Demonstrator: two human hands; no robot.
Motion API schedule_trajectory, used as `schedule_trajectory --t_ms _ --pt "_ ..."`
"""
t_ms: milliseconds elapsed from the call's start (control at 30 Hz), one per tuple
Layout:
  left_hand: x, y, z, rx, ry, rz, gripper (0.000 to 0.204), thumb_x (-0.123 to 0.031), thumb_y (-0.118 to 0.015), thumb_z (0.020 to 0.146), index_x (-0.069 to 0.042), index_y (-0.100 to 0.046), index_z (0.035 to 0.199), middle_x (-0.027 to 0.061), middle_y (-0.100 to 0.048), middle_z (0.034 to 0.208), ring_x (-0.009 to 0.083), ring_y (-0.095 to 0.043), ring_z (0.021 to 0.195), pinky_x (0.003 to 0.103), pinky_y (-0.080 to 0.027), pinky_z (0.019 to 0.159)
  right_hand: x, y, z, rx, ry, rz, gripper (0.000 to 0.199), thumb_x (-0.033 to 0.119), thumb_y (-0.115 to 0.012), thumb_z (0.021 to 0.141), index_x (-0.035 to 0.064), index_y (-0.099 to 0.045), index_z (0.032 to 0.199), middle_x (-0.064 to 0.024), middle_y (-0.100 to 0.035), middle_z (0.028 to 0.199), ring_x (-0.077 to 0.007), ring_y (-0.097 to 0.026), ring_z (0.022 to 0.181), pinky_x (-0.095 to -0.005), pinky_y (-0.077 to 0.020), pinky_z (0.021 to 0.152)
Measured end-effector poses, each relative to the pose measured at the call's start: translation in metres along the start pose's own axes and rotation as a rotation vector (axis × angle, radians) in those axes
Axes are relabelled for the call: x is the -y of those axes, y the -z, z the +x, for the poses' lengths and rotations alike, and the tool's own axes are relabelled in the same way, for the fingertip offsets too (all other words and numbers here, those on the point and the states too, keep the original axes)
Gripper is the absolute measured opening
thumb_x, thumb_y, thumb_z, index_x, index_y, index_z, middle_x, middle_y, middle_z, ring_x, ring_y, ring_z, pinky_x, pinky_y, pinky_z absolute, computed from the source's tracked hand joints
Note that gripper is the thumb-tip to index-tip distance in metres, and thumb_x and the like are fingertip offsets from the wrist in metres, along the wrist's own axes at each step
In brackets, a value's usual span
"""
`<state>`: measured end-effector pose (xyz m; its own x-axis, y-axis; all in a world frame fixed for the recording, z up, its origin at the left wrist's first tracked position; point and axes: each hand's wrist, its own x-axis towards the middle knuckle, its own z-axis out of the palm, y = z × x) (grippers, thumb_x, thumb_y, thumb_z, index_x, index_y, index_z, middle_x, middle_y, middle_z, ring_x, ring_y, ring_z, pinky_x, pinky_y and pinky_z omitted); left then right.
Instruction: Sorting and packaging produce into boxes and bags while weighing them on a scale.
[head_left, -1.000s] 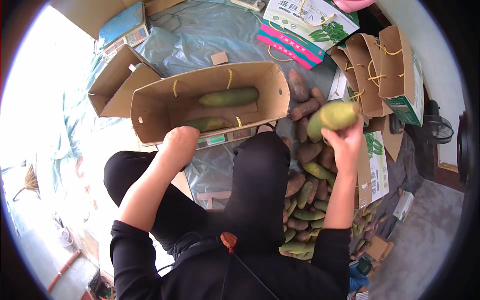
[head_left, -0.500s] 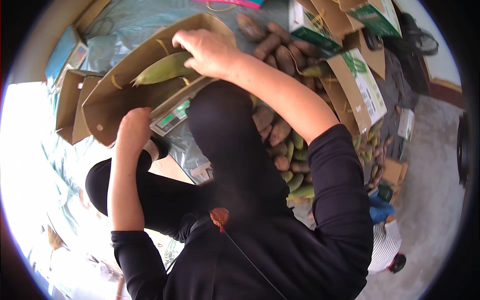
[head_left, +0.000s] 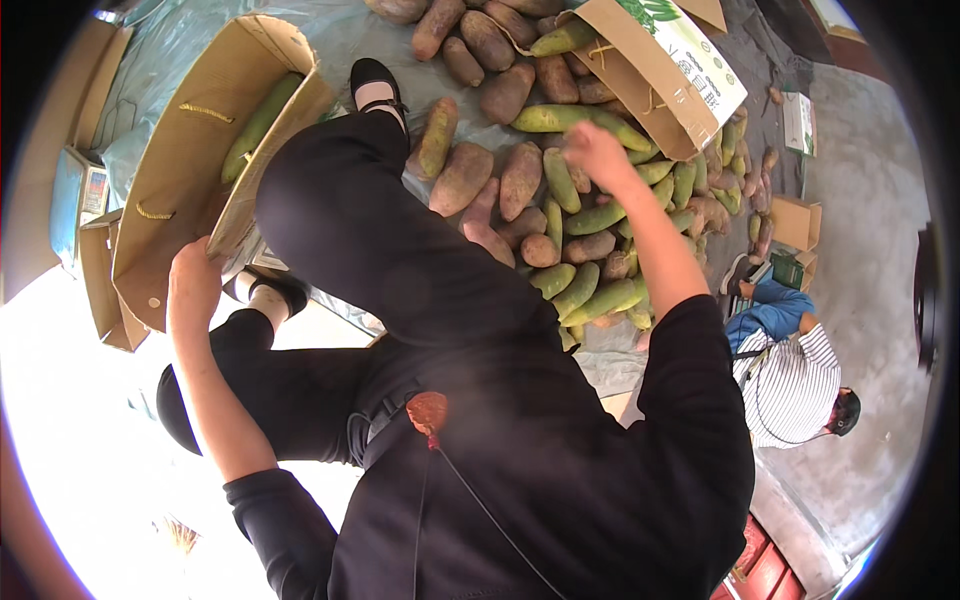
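My left hand (head_left: 195,283) is closed on the near end of a long open cardboard box (head_left: 165,165) with yellow cord handles. Inside the box, against its right wall, lies a long green radish (head_left: 262,126). Over on the right, my right hand (head_left: 598,158) hovers above the heap, smeared by motion, so its fingers cannot be made out. Just beside it is a green radish (head_left: 548,118). The heap mixes green radishes (head_left: 590,290) with reddish-brown, soil-coated roots (head_left: 520,180).
A white and green carton (head_left: 670,70) lies open on its side at the heap's far edge. Smaller boxes (head_left: 100,270) stand left of the long box. Another person in a striped shirt (head_left: 790,385) is at the right. My knee (head_left: 330,200) sits between box and heap.
My right hand has left the box and moved right to the heap. The view has shifted right. My left hand is still at the box's near end; the radish stays inside.
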<state>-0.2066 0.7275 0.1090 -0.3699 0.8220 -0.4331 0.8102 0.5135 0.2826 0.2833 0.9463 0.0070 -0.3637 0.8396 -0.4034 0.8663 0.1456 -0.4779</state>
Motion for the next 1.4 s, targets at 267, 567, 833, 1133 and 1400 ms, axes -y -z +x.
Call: schedule_trajectory --t_ms 267,567,833,1133,1400 --pt "0.004 -0.001 0.003 0.036 0.016 -0.056 0.026 -0.002 -0.054 0.076 0.003 -0.062 0.1 0.0263 -0.062 0.088 0.0415 -0.058 0.089 0.043 -0.044 0.078 -0.085 -0.095 -0.119 0.152 -0.259 -0.094 0.055 0.017 -0.076 0.066 0.0078 -0.051 0.114 -0.0135 -0.056 0.113 -0.0345 -0.052 0.108 -0.0421 -0.0451 0.089" --pt "0.005 0.0 -0.001 0.033 0.069 -0.029 0.025 -0.005 -0.057 0.076 0.0 -0.063 0.1 0.0249 -0.062 0.086 0.04 -0.059 0.088 0.044 -0.045 0.078 -0.023 -0.127 -0.125 0.193 -0.002 -0.434 0.07 0.016 -0.079 0.061 0.0199 -0.045 0.122 -0.003 -0.049 0.119 -0.0244 -0.048 0.113 -0.0429 -0.0422 0.086" --pt "0.002 -0.003 -0.003 -0.04 0.071 0.026 0.016 -0.002 -0.055 0.076 -0.002 -0.064 0.09 0.022 -0.063 0.086 0.0388 -0.059 0.087 0.046 -0.047 0.079 -0.031 -0.156 -0.115 0.259 0.04 -0.618 0.059 0.008 -0.07 0.067 0.0182 -0.046 0.12 -0.0048 -0.05 0.119 -0.0258 -0.049 0.113 -0.0456 -0.0399 0.086" --pt "0.014 -0.012 -0.007 -0.116 -0.01 0.065 0.017 0.003 -0.054 0.072 -0.002 -0.065 0.085 0.0193 -0.064 0.083 0.0361 -0.062 0.084 0.043 -0.05 0.077 -0.047 -0.115 -0.072 -0.05 -0.113 0.379 0.072 0.009 -0.079 0.055 0.0053 -0.045 0.118 -0.0089 -0.055 0.106 -0.0245 -0.055 0.1 -0.0349 -0.0463 0.086" --pt "0.024 -0.023 -0.002 -0.086 -0.043 0.185 0.011 -0.001 -0.056 0.073 -0.004 -0.064 0.079 0.0168 -0.065 0.08 0.0336 -0.065 0.081 0.041 -0.054 0.072 0.197 0.03 0.008 -0.226 0.303 0.785 0.064 0.001 -0.073 0.066 0.0014 -0.042 0.122 -0.0115 -0.049 0.117 -0.0209 -0.052 0.107 -0.0339 -0.0437 0.094"
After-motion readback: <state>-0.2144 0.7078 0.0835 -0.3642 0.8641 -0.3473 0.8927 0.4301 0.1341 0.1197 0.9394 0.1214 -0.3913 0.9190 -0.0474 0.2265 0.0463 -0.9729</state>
